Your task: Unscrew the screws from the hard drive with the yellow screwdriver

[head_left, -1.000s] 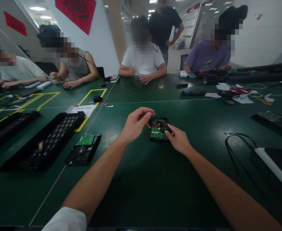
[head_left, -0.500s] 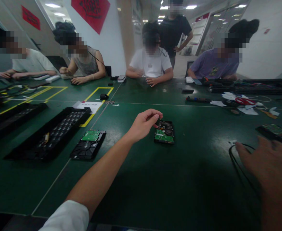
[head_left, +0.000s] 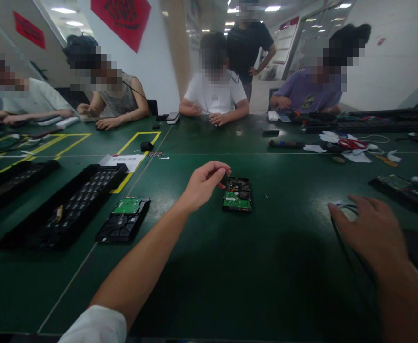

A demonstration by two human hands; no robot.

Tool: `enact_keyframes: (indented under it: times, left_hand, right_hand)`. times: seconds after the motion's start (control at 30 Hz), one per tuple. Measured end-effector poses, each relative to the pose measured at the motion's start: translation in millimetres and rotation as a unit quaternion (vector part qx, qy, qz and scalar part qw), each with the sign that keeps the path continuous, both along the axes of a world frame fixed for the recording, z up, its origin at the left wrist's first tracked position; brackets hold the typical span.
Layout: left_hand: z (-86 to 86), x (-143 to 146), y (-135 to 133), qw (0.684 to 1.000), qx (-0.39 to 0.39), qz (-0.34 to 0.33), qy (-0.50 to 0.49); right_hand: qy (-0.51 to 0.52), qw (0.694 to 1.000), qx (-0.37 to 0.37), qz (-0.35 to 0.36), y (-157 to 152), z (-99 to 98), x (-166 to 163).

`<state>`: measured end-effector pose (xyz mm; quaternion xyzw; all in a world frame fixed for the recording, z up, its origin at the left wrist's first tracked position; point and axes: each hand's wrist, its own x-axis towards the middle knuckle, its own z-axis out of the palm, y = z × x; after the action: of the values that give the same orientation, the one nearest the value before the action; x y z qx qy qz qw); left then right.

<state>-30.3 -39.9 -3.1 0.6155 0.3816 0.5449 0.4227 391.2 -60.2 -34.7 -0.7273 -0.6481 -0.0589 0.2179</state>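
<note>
My left hand (head_left: 207, 183) is closed in a pinch on a small dark piece (head_left: 225, 180), too small to identify. It hovers at the upper left corner of a hard drive (head_left: 243, 191), which lies on the table with its green circuit board facing up. My right hand (head_left: 371, 228) is over a thin black cable (head_left: 338, 233) at the right, thumb and fingers apart. Part of the cable is hidden beneath that hand, and I cannot tell whether they touch. To the left of my left forearm lies a second hard drive (head_left: 123, 220), also with its board up.
Black trays (head_left: 75, 205) stand on the left of the green table (head_left: 194, 286), beside a white paper label (head_left: 128, 162). At the right are another circuit-board device (head_left: 403, 190), a screwdriver-like tool (head_left: 285, 144) and paper scraps with red cord (head_left: 353, 144). Several people sit opposite; one stands.
My right hand has moved left and in over the cable. My left hand keeps its pinch beside the hard drive. The whole view has shifted slightly.
</note>
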Motion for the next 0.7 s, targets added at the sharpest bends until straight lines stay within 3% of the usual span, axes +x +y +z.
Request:
enact_keyframes:
  times: [0.13, 0.23, 0.3, 0.5, 0.7]
  left_hand:
    - [-1.0, 1, 0, 1.0, -0.003, -0.001, 0.002]
    - [-1.6, 1, 0, 1.0, -0.005, -0.002, 0.001]
    - [-1.6, 1, -1, 1.0, -0.009, 0.001, 0.0]
    - [-0.5, 1, -1, 1.0, -0.01, 0.019, 0.014]
    - [-2.5, 2, -1, 0.999, 0.008, 0.041, 0.025]
  right_hand:
    - [0.027, 0.992, -0.011, 0.122, 17, 3.9, -78]
    - [0.097, 0.971, -0.044, 0.212, 34, -10.4, -129]
    - [0.152, 0.965, -0.056, 0.209, 45, -26.4, -151]
    - [0.271, 0.949, -0.04, 0.153, 53, -69.9, -161]
    - [0.252, 0.939, -0.032, 0.232, 43, -70.6, -161]
